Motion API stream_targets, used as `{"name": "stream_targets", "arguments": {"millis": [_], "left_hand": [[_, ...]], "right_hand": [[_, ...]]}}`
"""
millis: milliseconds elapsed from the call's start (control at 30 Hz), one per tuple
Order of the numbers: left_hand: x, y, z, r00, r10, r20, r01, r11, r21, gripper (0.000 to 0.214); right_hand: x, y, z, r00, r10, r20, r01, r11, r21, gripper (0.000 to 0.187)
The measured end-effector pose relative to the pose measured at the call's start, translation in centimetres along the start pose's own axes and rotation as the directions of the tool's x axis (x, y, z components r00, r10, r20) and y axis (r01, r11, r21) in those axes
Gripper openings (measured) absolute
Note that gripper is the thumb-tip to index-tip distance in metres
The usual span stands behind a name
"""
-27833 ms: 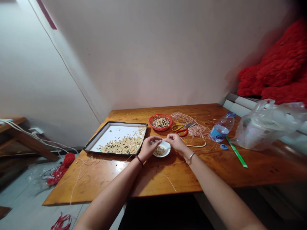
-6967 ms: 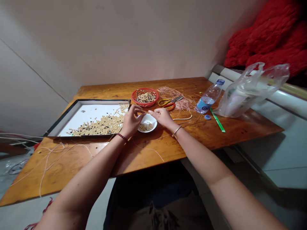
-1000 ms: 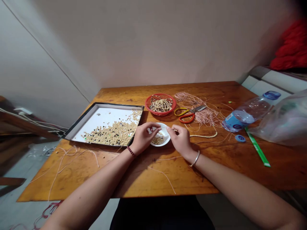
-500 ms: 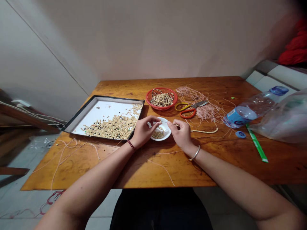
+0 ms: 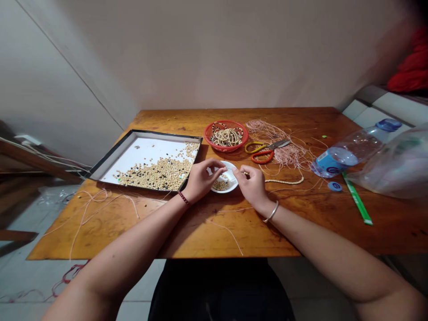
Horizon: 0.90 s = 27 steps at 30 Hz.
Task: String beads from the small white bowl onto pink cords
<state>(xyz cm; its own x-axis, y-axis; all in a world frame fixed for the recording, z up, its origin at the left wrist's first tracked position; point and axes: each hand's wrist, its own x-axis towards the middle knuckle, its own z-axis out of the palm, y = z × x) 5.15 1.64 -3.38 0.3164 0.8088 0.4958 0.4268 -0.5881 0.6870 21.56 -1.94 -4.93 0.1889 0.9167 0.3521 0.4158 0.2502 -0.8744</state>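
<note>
My left hand (image 5: pixel 200 179) and my right hand (image 5: pixel 252 187) meet over a small white dish (image 5: pixel 231 183) holding tan beads. Both hands are closed in pinches. The left pinches something tiny I cannot make out at its fingertips. The right pinches a thin cord that carries a strand of tan beads (image 5: pixel 284 181) trailing right across the wooden table (image 5: pixel 301 223). A flat black-rimmed tray (image 5: pixel 147 154) with many loose tan and dark beads lies just left of my left hand.
A red basket (image 5: pixel 226 135) of beaded strands sits behind the dish. Orange and yellow scissors (image 5: pixel 264 150) lie on a heap of pink cord (image 5: pixel 284 147). A water bottle (image 5: pixel 351 154), its blue cap (image 5: pixel 332 186), a green strip (image 5: pixel 357 199) and a plastic bag (image 5: pixel 401 169) are at right. Loose cords (image 5: pixel 96 207) trail left.
Both hands stay pinched over the white dish with only small finger shifts. The view has tilted slightly, so the table sits a little differently in the picture.
</note>
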Motion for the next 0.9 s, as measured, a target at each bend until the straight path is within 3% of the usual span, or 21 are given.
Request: {"name": "stream_targets", "arguments": {"millis": [300, 567, 667, 900], "left_hand": [[-0.3, 0.3, -0.1, 0.995, 0.047, 0.083, -0.054, 0.996, 0.077, 0.016], [-0.5, 0.2, 0.1, 0.998, 0.029, 0.055, -0.033, 0.997, 0.076, 0.014], [-0.5, 0.2, 0.2, 0.999, 0.001, 0.044, -0.002, 0.999, 0.035, 0.021], [-0.4, 0.2, 0.3, 0.999, -0.042, 0.014, 0.042, 0.998, -0.044, 0.03]], "right_hand": [[0.2, -0.1, -0.2, 0.988, 0.0, 0.155, 0.014, 0.996, -0.091, 0.041], [0.2, -0.6, -0.6, 0.97, -0.073, 0.23, 0.125, 0.967, -0.22, 0.026], [0.3, -0.4, -0.5, 0.971, -0.083, 0.223, 0.123, 0.977, -0.173, 0.023], [1.0, 1.2, 0.0, 0.996, 0.001, 0.089, -0.012, 0.991, 0.132, 0.023]]}}
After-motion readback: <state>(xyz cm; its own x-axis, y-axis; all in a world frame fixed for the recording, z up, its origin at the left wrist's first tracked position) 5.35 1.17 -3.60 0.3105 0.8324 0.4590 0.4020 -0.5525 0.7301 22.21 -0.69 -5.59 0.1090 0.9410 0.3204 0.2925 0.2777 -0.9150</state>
